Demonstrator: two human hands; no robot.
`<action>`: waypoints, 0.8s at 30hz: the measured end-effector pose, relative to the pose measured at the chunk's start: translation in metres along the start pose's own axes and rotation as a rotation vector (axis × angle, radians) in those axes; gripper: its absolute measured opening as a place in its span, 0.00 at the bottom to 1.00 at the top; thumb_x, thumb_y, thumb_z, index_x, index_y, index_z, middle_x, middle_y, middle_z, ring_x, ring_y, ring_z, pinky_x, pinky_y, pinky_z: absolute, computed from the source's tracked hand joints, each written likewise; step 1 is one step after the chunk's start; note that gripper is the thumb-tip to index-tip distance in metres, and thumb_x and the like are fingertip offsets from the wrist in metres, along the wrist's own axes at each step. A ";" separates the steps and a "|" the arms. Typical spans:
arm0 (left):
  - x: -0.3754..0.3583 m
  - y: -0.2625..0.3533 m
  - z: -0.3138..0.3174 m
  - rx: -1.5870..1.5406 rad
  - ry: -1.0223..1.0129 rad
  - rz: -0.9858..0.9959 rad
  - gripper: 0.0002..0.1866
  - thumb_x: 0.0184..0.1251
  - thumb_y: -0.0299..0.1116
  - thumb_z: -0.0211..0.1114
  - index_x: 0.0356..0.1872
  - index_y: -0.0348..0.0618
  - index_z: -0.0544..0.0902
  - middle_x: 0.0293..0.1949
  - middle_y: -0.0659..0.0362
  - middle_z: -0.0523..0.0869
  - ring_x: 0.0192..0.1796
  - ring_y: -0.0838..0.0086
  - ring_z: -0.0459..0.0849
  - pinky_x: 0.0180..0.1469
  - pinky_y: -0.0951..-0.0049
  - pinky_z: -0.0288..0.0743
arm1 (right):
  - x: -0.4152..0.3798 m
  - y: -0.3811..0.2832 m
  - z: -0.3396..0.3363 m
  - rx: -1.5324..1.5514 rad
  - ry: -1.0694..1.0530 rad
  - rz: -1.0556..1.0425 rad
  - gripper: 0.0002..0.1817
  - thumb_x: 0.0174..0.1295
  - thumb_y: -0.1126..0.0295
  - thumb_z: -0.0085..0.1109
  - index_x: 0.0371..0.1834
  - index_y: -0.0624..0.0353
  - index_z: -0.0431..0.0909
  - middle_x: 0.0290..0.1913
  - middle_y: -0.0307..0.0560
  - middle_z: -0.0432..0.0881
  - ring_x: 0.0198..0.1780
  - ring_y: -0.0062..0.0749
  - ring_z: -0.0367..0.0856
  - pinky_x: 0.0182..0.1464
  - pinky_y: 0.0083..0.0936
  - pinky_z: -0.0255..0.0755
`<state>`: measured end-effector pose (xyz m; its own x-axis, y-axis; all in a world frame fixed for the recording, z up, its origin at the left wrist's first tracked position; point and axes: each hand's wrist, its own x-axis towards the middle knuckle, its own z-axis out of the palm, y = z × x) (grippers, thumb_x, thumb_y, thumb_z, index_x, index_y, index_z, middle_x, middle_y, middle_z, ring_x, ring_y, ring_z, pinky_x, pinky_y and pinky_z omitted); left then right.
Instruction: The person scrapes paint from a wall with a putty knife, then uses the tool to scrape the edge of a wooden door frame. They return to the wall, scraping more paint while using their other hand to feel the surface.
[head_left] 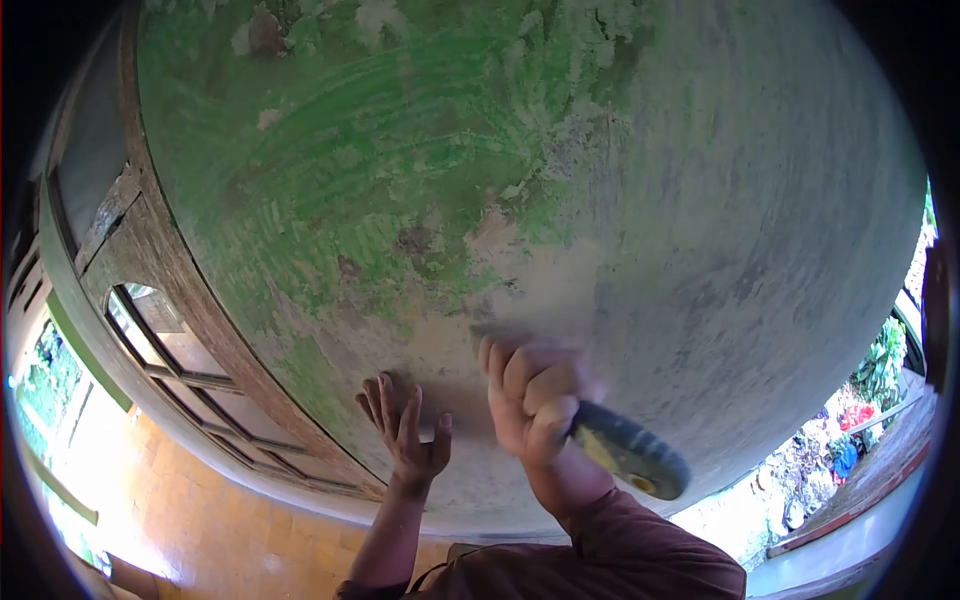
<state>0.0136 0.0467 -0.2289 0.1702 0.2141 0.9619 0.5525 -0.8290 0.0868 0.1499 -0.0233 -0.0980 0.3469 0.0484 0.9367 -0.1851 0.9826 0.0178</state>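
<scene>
In front of me is a wall with worn green paint, grey patches and bare plaster. My right hand is wrapped round the dark and yellow handle of a scraper. The handle's butt points down and to the right, towards me. Motion blur and the fist mostly hide the scraper's working end, which is at the wall. To the left, my left hand rests against the plaster, fingers spread, with nothing in it.
A weathered wooden door frame with glass panes borders the wall on the left. Below it lies an orange tiled floor. On the right, a ledge and plants show in bright light.
</scene>
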 end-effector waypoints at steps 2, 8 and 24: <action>0.003 0.003 -0.012 -0.133 0.001 0.009 0.24 0.63 0.37 0.55 0.60 0.40 0.69 0.66 0.39 0.63 0.70 0.42 0.54 0.69 0.41 0.40 | -0.032 -0.005 -0.003 0.078 0.042 0.146 0.23 0.66 0.55 0.52 0.18 0.56 0.59 0.14 0.36 0.56 0.16 0.25 0.49 0.21 0.27 0.47; -0.015 0.038 -0.040 -0.481 -0.024 -0.093 0.15 0.59 0.32 0.59 0.46 0.38 0.76 0.45 0.47 0.83 0.51 0.52 0.79 0.60 0.50 0.65 | -0.094 -0.012 -0.045 -0.014 -0.190 0.437 0.16 0.62 0.72 0.56 0.18 0.60 0.63 0.12 0.38 0.59 0.13 0.26 0.56 0.17 0.26 0.50; 0.051 0.094 -0.014 -1.024 -0.265 -0.090 0.18 0.47 0.31 0.74 0.40 0.42 0.78 0.43 0.48 0.81 0.44 0.56 0.84 0.51 0.55 0.75 | -0.077 -0.039 -0.127 0.098 -0.774 0.988 0.32 0.55 0.47 0.62 0.53 0.62 0.71 0.49 0.48 0.76 0.53 0.35 0.75 0.54 0.31 0.67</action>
<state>0.0631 -0.0277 -0.1683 0.4032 0.3002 0.8645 -0.3576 -0.8178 0.4508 0.2471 -0.0422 -0.2148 -0.6012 0.6034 0.5238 -0.1369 0.5681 -0.8115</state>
